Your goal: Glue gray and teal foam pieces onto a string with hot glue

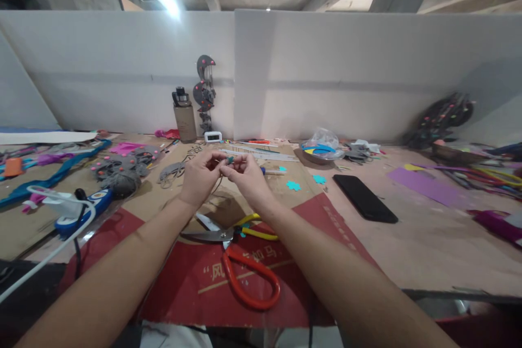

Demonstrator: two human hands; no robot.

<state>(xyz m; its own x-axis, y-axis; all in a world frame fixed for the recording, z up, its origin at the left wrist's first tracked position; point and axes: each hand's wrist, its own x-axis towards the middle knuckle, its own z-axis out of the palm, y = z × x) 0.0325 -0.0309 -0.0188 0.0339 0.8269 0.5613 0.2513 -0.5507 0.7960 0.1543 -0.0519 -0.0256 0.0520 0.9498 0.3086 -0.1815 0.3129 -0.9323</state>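
My left hand (200, 175) and my right hand (247, 174) meet above the middle of the worktable, fingers pinched together. Between the fingertips sits a tiny teal piece (230, 160); which hand carries it I cannot tell. Both hands hover over a brown and red cardboard sheet (285, 261). Below my wrists lie red-handled scissors (240, 272) and yellow-handled pliers (255, 227). Small teal foam flowers (292, 186) rest on the cardboard to the right of my hands.
A black phone (365, 198) lies to the right. A blue and white glue gun (79, 212) with its cable lies at the left. A bottle (184, 115) and a grey hanging ornament (204, 92) stand at the white back wall. Foam scraps (432, 185) and a bowl (320, 149) crowd the far edge.
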